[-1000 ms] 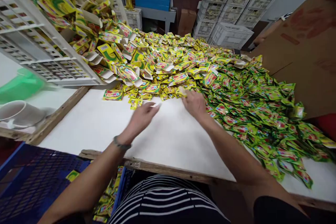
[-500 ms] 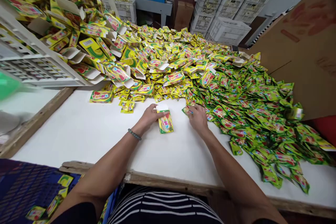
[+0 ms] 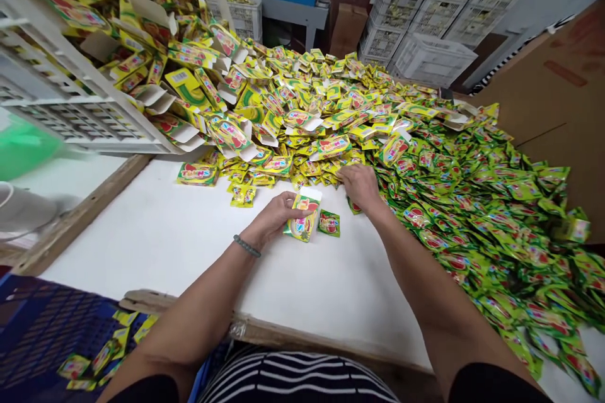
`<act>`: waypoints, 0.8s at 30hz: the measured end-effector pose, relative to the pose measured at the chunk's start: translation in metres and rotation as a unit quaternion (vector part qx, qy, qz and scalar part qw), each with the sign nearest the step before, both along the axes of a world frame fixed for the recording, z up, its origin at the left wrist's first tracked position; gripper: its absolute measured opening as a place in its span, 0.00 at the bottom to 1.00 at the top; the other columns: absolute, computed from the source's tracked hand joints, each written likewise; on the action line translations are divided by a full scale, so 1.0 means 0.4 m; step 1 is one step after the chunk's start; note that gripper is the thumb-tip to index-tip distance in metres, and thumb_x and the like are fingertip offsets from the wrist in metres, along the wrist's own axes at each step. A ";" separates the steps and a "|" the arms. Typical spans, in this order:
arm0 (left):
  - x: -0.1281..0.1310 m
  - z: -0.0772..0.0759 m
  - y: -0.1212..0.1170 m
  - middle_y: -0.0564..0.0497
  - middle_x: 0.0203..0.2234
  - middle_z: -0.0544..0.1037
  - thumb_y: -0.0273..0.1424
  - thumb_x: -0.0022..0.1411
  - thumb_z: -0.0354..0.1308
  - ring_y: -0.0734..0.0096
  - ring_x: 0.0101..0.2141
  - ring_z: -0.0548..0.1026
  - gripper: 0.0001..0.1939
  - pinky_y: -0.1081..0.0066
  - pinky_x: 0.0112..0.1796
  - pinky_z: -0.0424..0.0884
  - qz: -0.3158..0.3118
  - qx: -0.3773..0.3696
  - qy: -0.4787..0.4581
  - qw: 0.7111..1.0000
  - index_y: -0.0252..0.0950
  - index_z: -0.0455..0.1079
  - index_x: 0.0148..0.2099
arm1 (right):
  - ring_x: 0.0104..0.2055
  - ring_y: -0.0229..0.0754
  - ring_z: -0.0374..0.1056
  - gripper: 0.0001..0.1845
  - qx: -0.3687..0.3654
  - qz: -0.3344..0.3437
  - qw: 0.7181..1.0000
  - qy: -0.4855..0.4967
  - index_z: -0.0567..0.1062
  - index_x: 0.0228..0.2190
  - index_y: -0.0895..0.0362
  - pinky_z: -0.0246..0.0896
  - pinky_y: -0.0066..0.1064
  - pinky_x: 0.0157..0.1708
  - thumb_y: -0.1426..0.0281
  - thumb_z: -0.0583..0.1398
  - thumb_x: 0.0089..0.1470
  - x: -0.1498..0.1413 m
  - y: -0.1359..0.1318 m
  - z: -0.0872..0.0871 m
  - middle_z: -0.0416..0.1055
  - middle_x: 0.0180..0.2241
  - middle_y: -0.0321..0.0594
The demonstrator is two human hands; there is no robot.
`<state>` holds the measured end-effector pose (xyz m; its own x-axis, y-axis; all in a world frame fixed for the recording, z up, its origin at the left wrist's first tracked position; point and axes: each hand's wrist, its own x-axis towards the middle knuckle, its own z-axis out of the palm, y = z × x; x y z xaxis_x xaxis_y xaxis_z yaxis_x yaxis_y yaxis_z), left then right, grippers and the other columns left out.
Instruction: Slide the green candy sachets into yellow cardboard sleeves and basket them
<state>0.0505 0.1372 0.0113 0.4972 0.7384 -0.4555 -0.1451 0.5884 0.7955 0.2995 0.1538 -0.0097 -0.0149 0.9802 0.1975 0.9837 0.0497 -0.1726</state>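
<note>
From here I see the left hand gripping an open yellow box over the white surface, a green packet just beside it; the right hand touches the packet pile's near edge, its grasp unclear.

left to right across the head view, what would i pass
White cup, flat-lying yellow box, small yellow packet, left hand, held box, lone green packet, right hand, cardboard panel
</note>
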 end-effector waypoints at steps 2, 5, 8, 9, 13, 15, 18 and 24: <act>0.007 -0.010 -0.002 0.52 0.25 0.79 0.31 0.35 0.78 0.71 0.24 0.77 0.28 0.73 0.28 0.71 -0.005 0.048 0.023 0.999 0.34 0.65 0.35 | 0.52 0.53 0.71 0.21 0.027 -0.026 0.999 0.031 0.79 0.44 0.59 0.62 0.45 0.52 0.70 0.48 0.65 -0.004 -0.033 -0.015 0.77 0.49 0.51; 0.013 -0.018 -0.004 0.53 0.23 0.78 0.37 0.36 0.78 0.72 0.24 0.76 0.28 0.74 0.27 0.68 -0.011 0.078 0.031 0.996 0.34 0.69 0.37 | 0.58 0.52 0.67 0.22 0.057 -0.016 0.997 0.049 0.73 0.53 0.62 0.61 0.43 0.55 0.74 0.51 0.61 -0.014 -0.060 -0.034 0.71 0.56 0.53; 0.014 -0.013 -0.005 0.53 0.22 0.78 0.40 0.36 0.78 0.73 0.24 0.75 0.28 0.75 0.27 0.66 -0.005 0.076 0.025 0.997 0.33 0.71 0.37 | 0.62 0.54 0.63 0.30 0.020 0.021 0.999 0.013 0.68 0.60 0.60 0.59 0.45 0.57 0.78 0.53 0.55 -0.016 -0.028 -0.035 0.67 0.61 0.51; 0.014 -0.010 -0.005 0.53 0.23 0.78 0.40 0.36 0.78 0.73 0.24 0.75 0.28 0.76 0.27 0.66 0.000 0.068 0.018 0.998 0.33 0.71 0.36 | 0.60 0.54 0.65 0.28 0.003 0.017 1.000 0.003 0.70 0.58 0.58 0.60 0.45 0.56 0.78 0.53 0.56 -0.014 -0.010 -0.029 0.70 0.59 0.50; 0.007 -0.002 -0.001 0.52 0.27 0.79 0.42 0.35 0.77 0.74 0.26 0.75 0.29 0.75 0.29 0.67 0.014 0.055 -0.014 0.998 0.33 0.72 0.38 | 0.48 0.52 0.73 0.18 0.001 -0.014 1.000 0.009 0.81 0.41 0.56 0.64 0.41 0.48 0.74 0.51 0.61 -0.008 0.022 0.005 0.80 0.43 0.49; 0.003 -0.006 0.004 0.52 0.27 0.79 0.42 0.37 0.77 0.73 0.27 0.75 0.30 0.74 0.29 0.67 0.014 0.082 -0.009 0.997 0.33 0.72 0.40 | 0.45 0.51 0.73 0.16 0.061 -0.025 0.995 0.070 0.80 0.38 0.56 0.65 0.40 0.47 0.70 0.52 0.61 -0.012 -0.009 0.013 0.80 0.40 0.47; 0.000 -0.018 0.008 0.55 0.23 0.76 0.43 0.41 0.74 0.75 0.22 0.71 0.28 0.75 0.25 0.62 0.007 0.148 0.037 0.988 0.34 0.72 0.41 | 0.33 0.46 0.71 0.14 0.141 -0.085 0.955 0.248 0.76 0.37 0.55 0.66 0.38 0.38 0.62 0.54 0.60 -0.034 -0.100 0.002 0.76 0.30 0.41; 0.003 -0.023 -0.003 0.61 0.15 0.62 0.45 0.50 0.68 0.81 0.17 0.57 0.24 0.76 0.21 0.47 -0.106 0.271 0.135 0.947 0.32 0.74 0.43 | 0.21 0.37 0.65 0.16 0.092 -0.129 0.788 0.595 0.68 0.39 0.51 0.61 0.30 0.21 0.54 0.59 0.55 -0.094 -0.238 -0.033 0.71 0.27 0.33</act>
<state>0.0516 0.1360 0.0022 0.5801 0.7967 -0.1696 0.1827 0.0756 0.9802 0.2621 0.0585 -0.0231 0.4832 0.8734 0.0603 0.1112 0.0071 -0.9938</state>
